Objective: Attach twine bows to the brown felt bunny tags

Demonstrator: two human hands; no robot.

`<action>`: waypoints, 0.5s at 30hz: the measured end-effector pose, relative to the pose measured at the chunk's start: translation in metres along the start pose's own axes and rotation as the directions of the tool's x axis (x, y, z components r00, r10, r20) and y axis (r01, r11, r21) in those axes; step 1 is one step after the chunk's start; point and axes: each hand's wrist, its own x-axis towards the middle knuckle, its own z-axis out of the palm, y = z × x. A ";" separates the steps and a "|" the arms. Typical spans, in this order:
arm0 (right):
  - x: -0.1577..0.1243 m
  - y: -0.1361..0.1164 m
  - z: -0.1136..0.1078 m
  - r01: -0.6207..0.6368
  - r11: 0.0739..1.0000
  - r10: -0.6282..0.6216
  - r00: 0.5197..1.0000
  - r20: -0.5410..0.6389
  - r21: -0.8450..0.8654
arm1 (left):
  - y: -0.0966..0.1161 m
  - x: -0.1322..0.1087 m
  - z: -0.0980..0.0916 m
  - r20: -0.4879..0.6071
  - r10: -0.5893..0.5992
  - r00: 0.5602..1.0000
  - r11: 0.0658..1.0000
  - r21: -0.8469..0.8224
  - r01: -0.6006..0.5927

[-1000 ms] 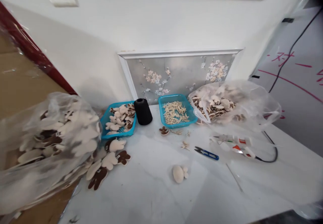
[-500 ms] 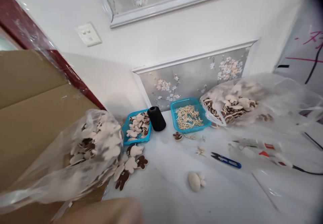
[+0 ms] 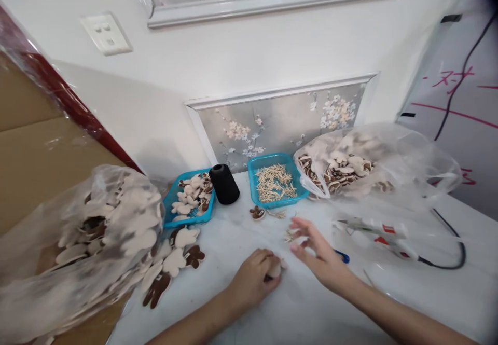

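Observation:
My left hand [image 3: 254, 277] is closed round a small cream plush rabbit-shaped piece [image 3: 274, 268] on the white table; part of it shows past the fingers. To its right, my right hand [image 3: 315, 254] is open with fingers apart, beside a small pile of short cream strips [image 3: 289, 235]. Behind the right hand, only the blue handle end of the thread snips [image 3: 343, 256] shows. A brown rabbit-head piece [image 3: 257, 212] lies in front of a blue tray [image 3: 254, 192] filled with short cream strips.
A black cone [image 3: 224, 185] stands beside another blue basket [image 3: 210, 210] of plush pieces. Plastic bags of pieces stand left [image 3: 132, 215] and back right [image 3: 334, 171]. Loose pieces [image 3: 175, 262] lie on the left. A glue gun [image 3: 392, 236] with a black cord lies right.
Both hands have come over the table; before, only a blurred hand showed at the lower edge. My left hand has taken hold of the plush piece. The view has shifted right.

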 end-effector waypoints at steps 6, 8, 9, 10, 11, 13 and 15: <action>0.012 0.016 0.024 0.173 0.958 -0.090 0.938 0.334 -0.227 | -0.013 0.000 0.000 -0.087 -0.089 0.992 0.995 -0.050 0.085; 0.011 0.014 0.021 0.280 0.911 -0.169 0.923 0.346 -0.302 | -0.015 0.000 0.000 -0.102 -0.082 0.991 0.995 -0.065 0.075; 0.010 0.012 0.016 0.316 0.879 -0.189 0.919 0.347 -0.357 | -0.016 0.001 0.001 -0.115 -0.066 0.991 0.996 -0.068 0.058; 0.008 0.009 0.010 0.333 0.838 -0.190 0.921 0.342 -0.432 | -0.017 0.001 0.001 -0.131 -0.045 0.990 0.997 -0.067 0.036; 0.006 0.007 0.003 0.323 0.786 -0.169 0.932 0.320 -0.527 | -0.018 0.002 0.002 -0.146 -0.022 0.989 0.998 -0.065 0.012; 0.002 0.006 -0.013 0.210 0.645 -0.061 0.973 0.224 -0.735 | -0.020 0.004 0.002 -0.172 0.012 0.985 0.998 -0.058 -0.023; -0.003 0.009 -0.028 0.078 0.475 0.066 0.990 0.123 -0.877 | -0.021 0.004 0.003 -0.190 0.010 0.982 0.998 -0.061 -0.022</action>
